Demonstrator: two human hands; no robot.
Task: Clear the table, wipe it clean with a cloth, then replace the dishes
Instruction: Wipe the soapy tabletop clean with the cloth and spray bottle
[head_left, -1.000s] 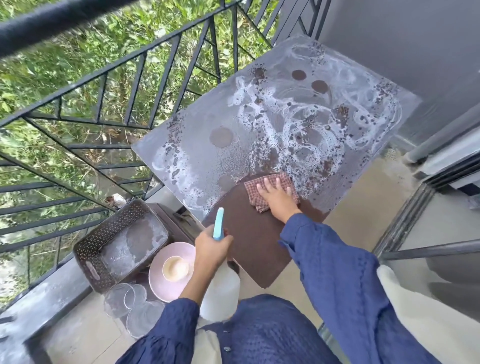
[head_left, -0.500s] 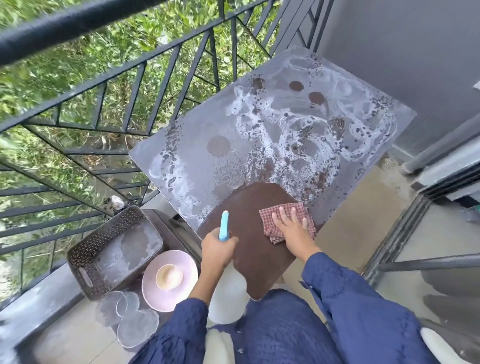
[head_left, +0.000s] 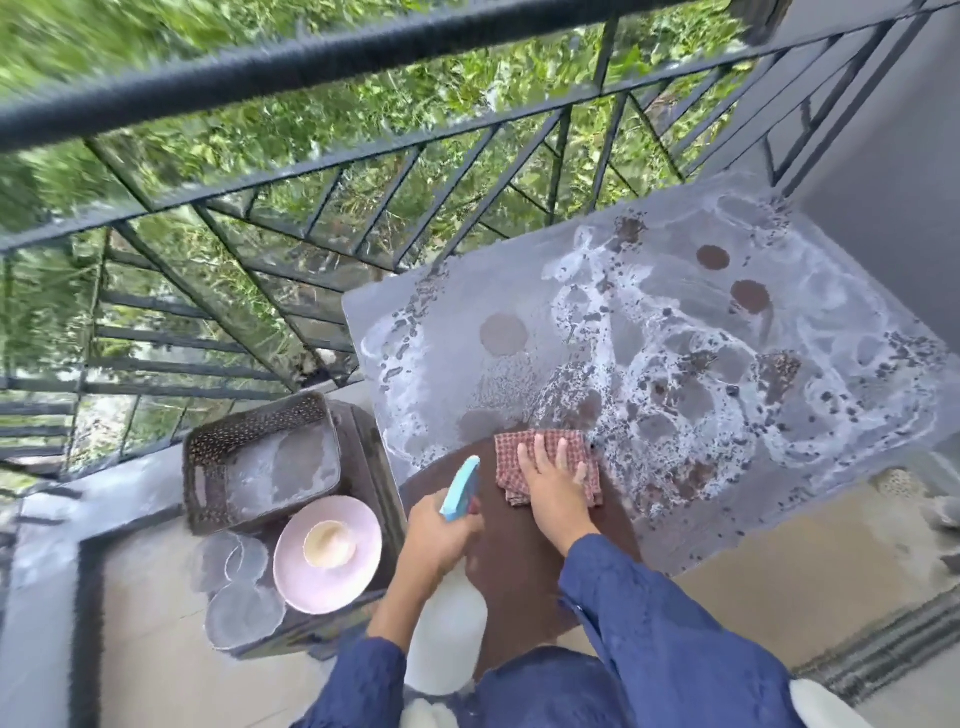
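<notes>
A brown table (head_left: 519, 545) is coated with grey-white foam (head_left: 675, 338) over most of its top; the near corner is wiped bare. My right hand (head_left: 553, 486) lies flat, fingers spread, on a red checked cloth (head_left: 519, 449) at the edge of the foam. My left hand (head_left: 441, 535) grips a white spray bottle (head_left: 449, 634) with a light blue nozzle (head_left: 460, 488), held over the table's near left edge. The dishes sit on a low stand to the left: a pink plate (head_left: 291, 577) with a cream bowl (head_left: 328, 543) on it and clear glass plates (head_left: 239, 587).
A brown woven basket (head_left: 208, 457) sits behind the dishes on the stand. A black metal railing (head_left: 363, 150) runs along the left and far side, with green plants beyond. A grey wall (head_left: 893, 130) stands at the far right, and a door track (head_left: 883, 644) crosses the tiled floor.
My right hand has slid the cloth from the wiped right edge leftward and up to the foam line. The view has swung, so the table sits further right.
</notes>
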